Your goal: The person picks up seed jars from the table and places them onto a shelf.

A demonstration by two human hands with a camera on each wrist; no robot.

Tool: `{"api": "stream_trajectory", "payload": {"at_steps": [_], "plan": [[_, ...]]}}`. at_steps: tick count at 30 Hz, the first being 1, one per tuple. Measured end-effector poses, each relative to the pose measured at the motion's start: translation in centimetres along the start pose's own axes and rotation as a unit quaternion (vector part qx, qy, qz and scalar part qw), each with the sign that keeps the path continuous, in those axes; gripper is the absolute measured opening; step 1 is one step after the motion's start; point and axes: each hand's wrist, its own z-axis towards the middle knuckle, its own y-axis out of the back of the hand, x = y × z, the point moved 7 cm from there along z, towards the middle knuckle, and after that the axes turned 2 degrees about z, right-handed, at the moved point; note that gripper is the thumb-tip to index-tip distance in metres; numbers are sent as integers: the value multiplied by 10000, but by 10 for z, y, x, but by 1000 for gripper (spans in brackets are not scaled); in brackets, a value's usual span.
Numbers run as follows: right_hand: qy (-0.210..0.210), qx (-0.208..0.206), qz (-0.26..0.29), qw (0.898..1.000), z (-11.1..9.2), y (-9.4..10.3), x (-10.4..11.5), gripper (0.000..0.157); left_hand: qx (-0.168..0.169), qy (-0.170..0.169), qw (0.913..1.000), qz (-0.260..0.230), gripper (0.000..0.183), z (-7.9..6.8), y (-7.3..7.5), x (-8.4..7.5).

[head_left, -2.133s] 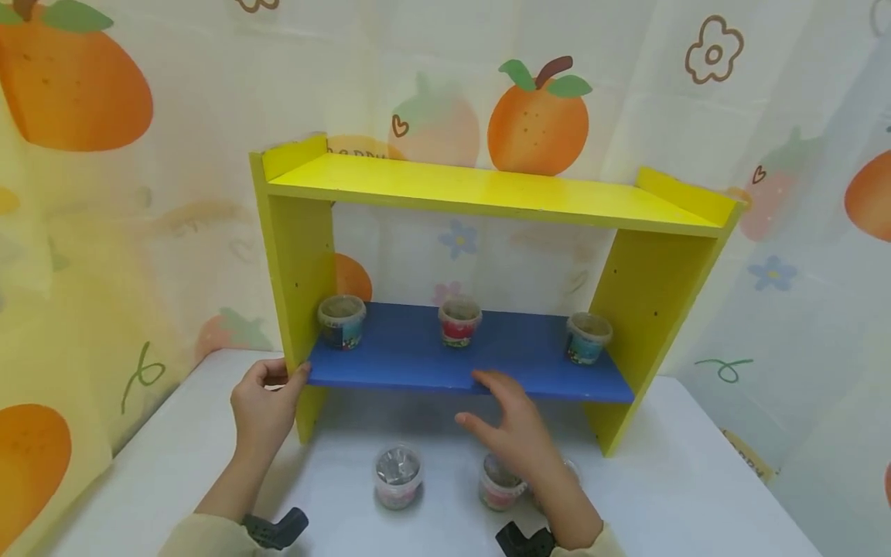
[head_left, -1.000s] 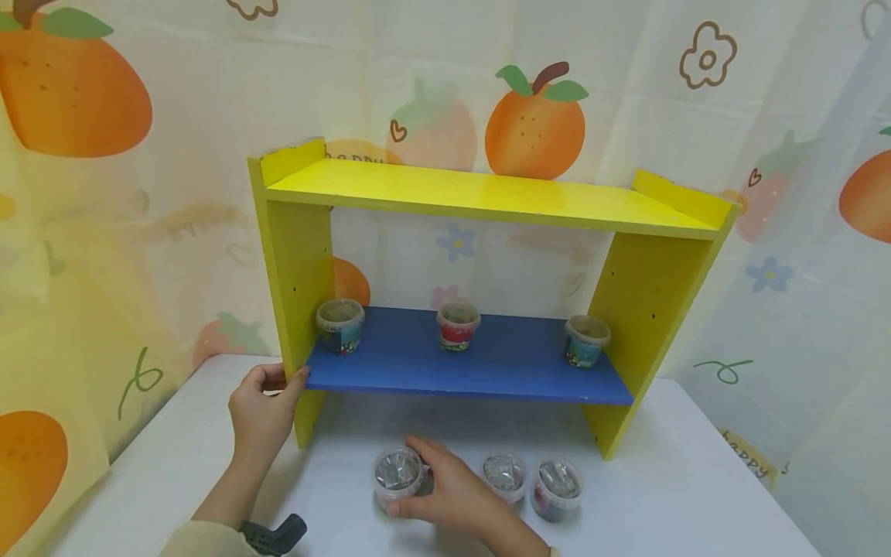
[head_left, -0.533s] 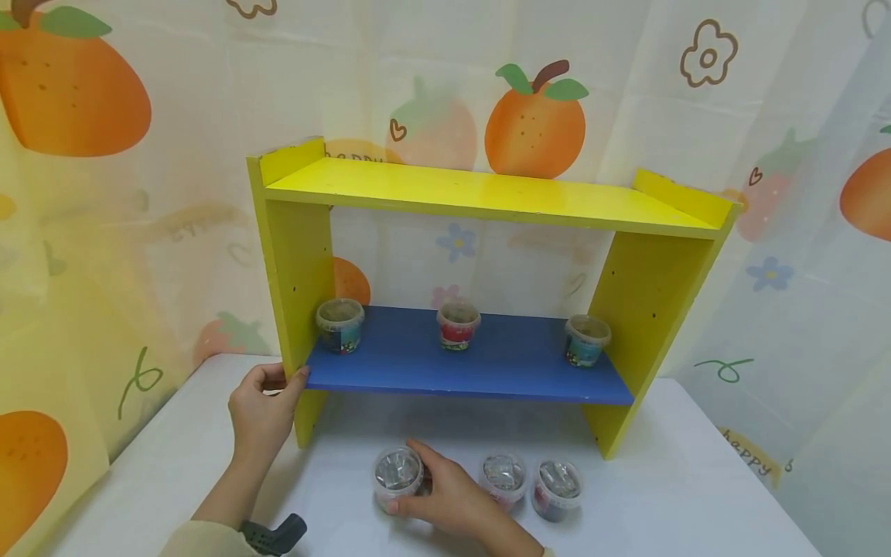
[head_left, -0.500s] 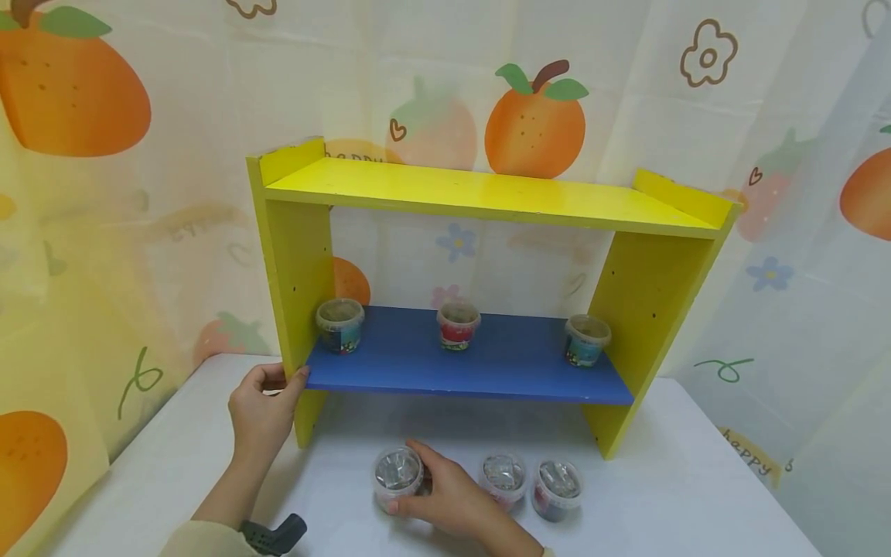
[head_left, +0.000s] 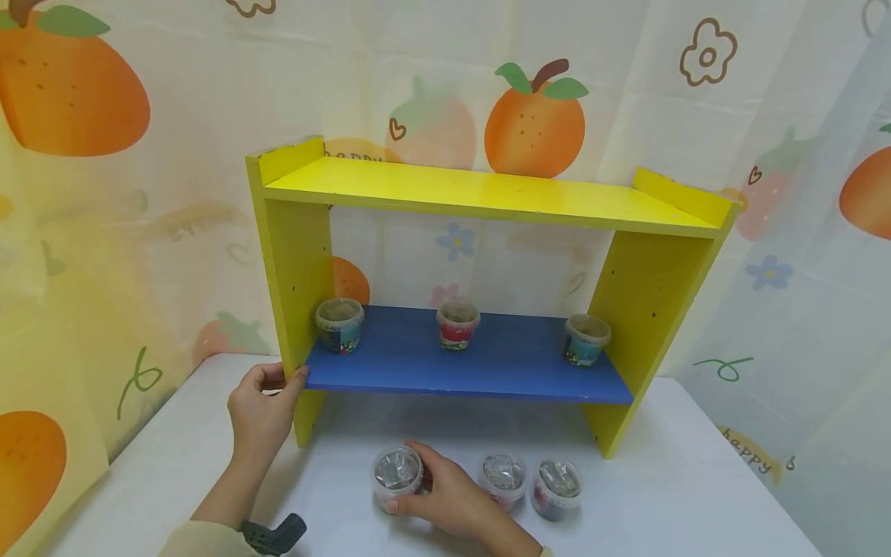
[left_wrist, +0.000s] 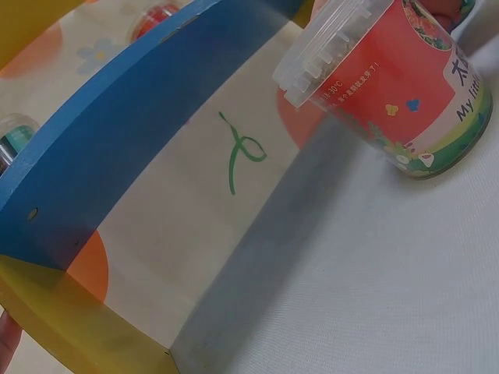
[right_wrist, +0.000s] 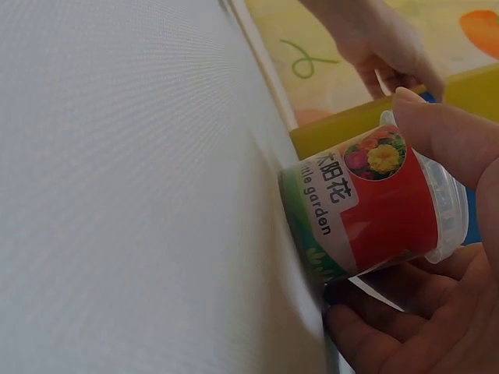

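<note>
My right hand (head_left: 452, 495) grips a small clear plastic plant cup (head_left: 395, 473) that stands upright on the white table, thumb and fingers on opposite sides. In the right wrist view, the cup (right_wrist: 390, 218) shows a red label with flowers and the words "little garden". Silvery wrapped stuff shows in its top. My left hand (head_left: 263, 414) pinches the left side panel of the yellow shelf unit (head_left: 274, 309), thumb at its front edge. On the blue shelf board (head_left: 404, 363) stand three similar cups: left (head_left: 340, 325), middle (head_left: 457, 326) and right (head_left: 587, 340).
Two more cups with silvery tops, one (head_left: 503, 478) beside my right wrist and another (head_left: 557, 489) further right, stand on the table (head_left: 668, 480). The top yellow board (head_left: 473, 186) spans the unit. A fruit-patterned curtain (head_left: 626, 100) hangs behind.
My right hand has come down and left from the blue board's front edge to the leftmost table cup and taken hold of it. My left hand stays on the side panel.
</note>
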Motion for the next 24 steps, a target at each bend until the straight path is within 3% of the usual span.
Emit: {"api": "stream_trajectory", "payload": {"at_steps": [6, 24], "plan": [[83, 42, 437, 9990, 1, -2, -3, 74, -2, -1, 10000, 4, 33, 0, 0, 0], [279, -58, 496, 9984, 3, -2, -5, 62, -71, -72, 9999, -2, 32, 1, 0, 0]]}}
